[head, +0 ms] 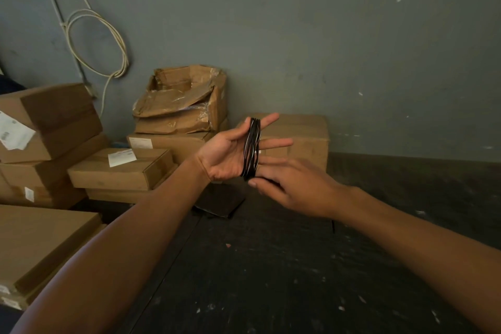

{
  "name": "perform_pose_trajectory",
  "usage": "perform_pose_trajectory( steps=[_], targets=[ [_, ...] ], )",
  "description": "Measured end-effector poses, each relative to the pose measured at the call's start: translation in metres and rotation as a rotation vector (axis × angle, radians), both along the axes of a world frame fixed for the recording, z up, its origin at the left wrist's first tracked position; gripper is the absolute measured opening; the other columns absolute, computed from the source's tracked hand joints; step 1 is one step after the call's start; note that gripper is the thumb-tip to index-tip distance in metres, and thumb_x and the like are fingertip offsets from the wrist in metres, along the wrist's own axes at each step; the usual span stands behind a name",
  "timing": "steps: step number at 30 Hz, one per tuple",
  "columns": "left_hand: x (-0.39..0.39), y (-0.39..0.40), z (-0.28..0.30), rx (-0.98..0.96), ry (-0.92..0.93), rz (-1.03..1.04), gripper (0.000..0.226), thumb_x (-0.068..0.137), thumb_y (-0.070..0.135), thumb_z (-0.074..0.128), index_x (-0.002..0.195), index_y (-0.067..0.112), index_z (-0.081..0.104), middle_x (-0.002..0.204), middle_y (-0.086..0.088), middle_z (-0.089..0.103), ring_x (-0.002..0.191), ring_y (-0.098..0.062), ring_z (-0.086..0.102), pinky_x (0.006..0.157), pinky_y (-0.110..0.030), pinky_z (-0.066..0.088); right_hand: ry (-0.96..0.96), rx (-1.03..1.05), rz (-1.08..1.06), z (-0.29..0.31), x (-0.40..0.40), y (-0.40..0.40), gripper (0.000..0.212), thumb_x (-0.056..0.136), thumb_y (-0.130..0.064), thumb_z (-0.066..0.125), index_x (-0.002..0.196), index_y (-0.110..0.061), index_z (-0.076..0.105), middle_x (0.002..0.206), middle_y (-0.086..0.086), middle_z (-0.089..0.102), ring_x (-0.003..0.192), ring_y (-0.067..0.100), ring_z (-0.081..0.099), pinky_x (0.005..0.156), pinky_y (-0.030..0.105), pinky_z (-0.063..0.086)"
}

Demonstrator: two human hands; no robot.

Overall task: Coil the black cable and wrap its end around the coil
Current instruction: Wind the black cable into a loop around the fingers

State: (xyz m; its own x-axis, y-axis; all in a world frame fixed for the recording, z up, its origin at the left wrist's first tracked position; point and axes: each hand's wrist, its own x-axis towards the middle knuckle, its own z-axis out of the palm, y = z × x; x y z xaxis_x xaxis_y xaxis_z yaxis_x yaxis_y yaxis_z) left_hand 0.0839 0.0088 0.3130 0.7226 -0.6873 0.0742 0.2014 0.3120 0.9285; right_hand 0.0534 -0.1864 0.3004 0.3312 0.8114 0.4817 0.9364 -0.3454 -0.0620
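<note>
Grey-green painted wall (pixel 325 35) behind, dark scuffed floor (pixel 298 279) below, stacked cardboard boxes (pixel 119 168) off to one side of the hands, with a crushed open box (pixel 181 100) on top of the stack and a pale looped cord (pixel 108 43) hanging on the wall above them.

Left hand (pixel 230 154) held palm up and spread wide, fingers pointing away toward a sealed box (pixel 303 135) against the wall. Black cable (pixel 252 149) wound in many turns around those fingers, forming a narrow band that crosses them; long axis of the coil running roughly upright in the view, from index side down to little-finger side. Nothing pinched by the thumb; coil kept in place only by the splayed fingers.

Right hand (pixel 292 187) just beside the lower edge of the coil, fingers loosely extended and blurred, tips touching or nearly touching the turns. Cannot tell whether any cable end sits between them; no free tail clearly visible.

Judged stage: coiling largely done, end-wrap not yet made. Right hand nearer the coil's lower edge, so likely the one to carry the end crosswise around the band.
</note>
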Motion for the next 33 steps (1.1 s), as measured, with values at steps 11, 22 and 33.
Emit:
perform_pose_trajectory(
  steps=[11, 22, 33],
  targets=[
    [-0.004, -0.008, -0.006, 0.187, -0.008, -0.082, 0.055, 0.098, 0.051, 0.028, 0.144, 0.026, 0.047, 0.15, -0.012, 0.047, 0.139, -0.042, 0.038, 0.106, -0.069, 0.024, -0.156, -0.061, -0.031, 0.076, 0.029, -0.02, 0.024, 0.087, -0.044, 0.059, 0.083, -0.021, 0.065, 0.077, -0.014, 0.055, 0.069, 0.01, 0.053, 0.059, 0.033, 0.043],
    [-0.014, -0.017, -0.011, 0.269, -0.014, -0.304, 0.054, 0.098, 0.051, 0.035, 0.151, 0.041, 0.028, 0.155, -0.014, 0.037, 0.141, -0.041, 0.034, 0.108, -0.069, 0.021, -0.183, 0.08, -0.226, 0.059, 0.085, -0.052, 0.017, 0.097, -0.025, 0.053, 0.1, -0.019, 0.068, 0.083, -0.003, 0.052, 0.078, 0.024, 0.056, 0.061, 0.033, 0.038],
    [-0.021, -0.032, 0.005, 0.1, -0.093, -0.367, 0.056, 0.098, 0.047, 0.025, 0.153, 0.037, 0.023, 0.158, -0.016, 0.022, 0.142, -0.047, 0.019, 0.103, -0.071, 0.02, 0.316, 0.142, -0.075, -0.033, 0.063, -0.034, 0.032, 0.1, -0.018, 0.045, 0.131, -0.015, 0.055, 0.126, 0.009, 0.064, 0.112, 0.026, 0.061, 0.089, 0.047, 0.053]
  ],
)
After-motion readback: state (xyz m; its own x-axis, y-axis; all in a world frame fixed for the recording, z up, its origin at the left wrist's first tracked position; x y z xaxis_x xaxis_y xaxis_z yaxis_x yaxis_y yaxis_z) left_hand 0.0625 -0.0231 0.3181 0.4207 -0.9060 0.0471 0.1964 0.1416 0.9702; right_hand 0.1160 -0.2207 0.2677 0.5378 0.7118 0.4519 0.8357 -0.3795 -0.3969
